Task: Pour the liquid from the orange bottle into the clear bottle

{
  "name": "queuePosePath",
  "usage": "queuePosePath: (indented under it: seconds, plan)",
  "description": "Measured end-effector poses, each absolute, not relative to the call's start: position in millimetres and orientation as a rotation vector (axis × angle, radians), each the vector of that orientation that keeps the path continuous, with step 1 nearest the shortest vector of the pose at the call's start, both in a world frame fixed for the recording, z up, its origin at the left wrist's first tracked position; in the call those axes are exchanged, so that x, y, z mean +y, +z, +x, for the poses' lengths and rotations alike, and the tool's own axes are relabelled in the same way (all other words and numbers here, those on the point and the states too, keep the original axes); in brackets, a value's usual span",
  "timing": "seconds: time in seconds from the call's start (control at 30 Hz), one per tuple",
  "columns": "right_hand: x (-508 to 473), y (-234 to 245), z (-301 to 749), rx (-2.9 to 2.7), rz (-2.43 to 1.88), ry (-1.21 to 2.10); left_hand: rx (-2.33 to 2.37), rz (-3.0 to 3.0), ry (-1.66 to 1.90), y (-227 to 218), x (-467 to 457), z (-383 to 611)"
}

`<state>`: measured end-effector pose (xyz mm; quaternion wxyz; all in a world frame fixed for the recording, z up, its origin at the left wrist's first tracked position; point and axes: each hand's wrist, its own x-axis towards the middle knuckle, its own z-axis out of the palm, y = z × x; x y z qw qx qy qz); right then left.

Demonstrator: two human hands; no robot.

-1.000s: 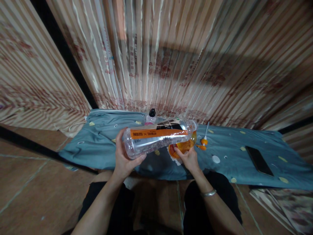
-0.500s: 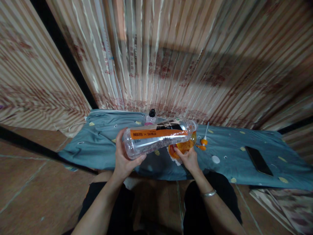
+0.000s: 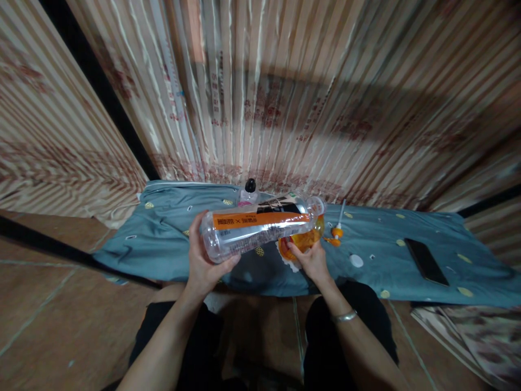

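My left hand [image 3: 205, 260] is wrapped round the base of a clear plastic bottle [image 3: 260, 222] with an orange and black label. The bottle lies tilted almost flat, its uncapped mouth pointing right and slightly up. Below that mouth, my right hand [image 3: 311, 260] grips a smaller bottle of amber liquid [image 3: 305, 239] with an orange-red label. The clear bottle's neck covers the amber bottle's upper end, so I cannot tell whether the two touch. An orange pump top [image 3: 336, 232] with a pale tube lies just right of my right hand, and a white round cap [image 3: 356, 261] rests nearer to me.
Behind the clear bottle stands a small bottle with a black top [image 3: 249, 190]. A black phone [image 3: 426, 262] lies on the right of the blue-green cloth [image 3: 382, 228]. Striped curtains [image 3: 285, 108] hang behind, and a dark pole [image 3: 101, 92] slants at left.
Both hands keep their holds on the two bottles, at nearly the same tilt. The whole view has shifted slightly, so everything appears a little further left and up.
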<state>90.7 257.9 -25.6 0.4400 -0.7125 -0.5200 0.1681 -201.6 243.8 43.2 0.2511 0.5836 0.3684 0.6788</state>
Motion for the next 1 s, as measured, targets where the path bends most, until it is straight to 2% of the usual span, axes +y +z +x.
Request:
queuePosePath:
  seconds: [1.0]
  plan:
    - [257.8, -25.0, 90.9, -1.285, -1.777, 0.416, 0.994, 1.618, 1.825, 43.7, 244.0, -203.2]
